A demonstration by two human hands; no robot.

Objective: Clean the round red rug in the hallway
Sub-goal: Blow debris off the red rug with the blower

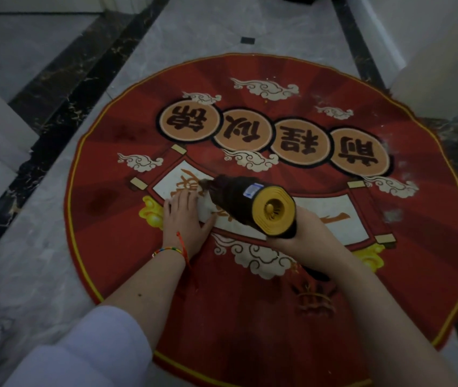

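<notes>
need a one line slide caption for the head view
Left hand presses the round red rug flat while the right hand runs a handheld vacuum over it.

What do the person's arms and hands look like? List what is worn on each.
The left hand is bare; its wrist carries a multicoloured beaded bracelet and a red string with a loose tail. The left forearm is bare up to a white sleeve near the elbow. The right hand and forearm are bare, with nothing worn in view.

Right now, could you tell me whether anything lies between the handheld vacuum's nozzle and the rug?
Nothing visible does. The right hand grips the handheld vacuum, its nozzle tip against the round red rug. The left hand presses flat on the rug beside the nozzle, not under it.
</notes>
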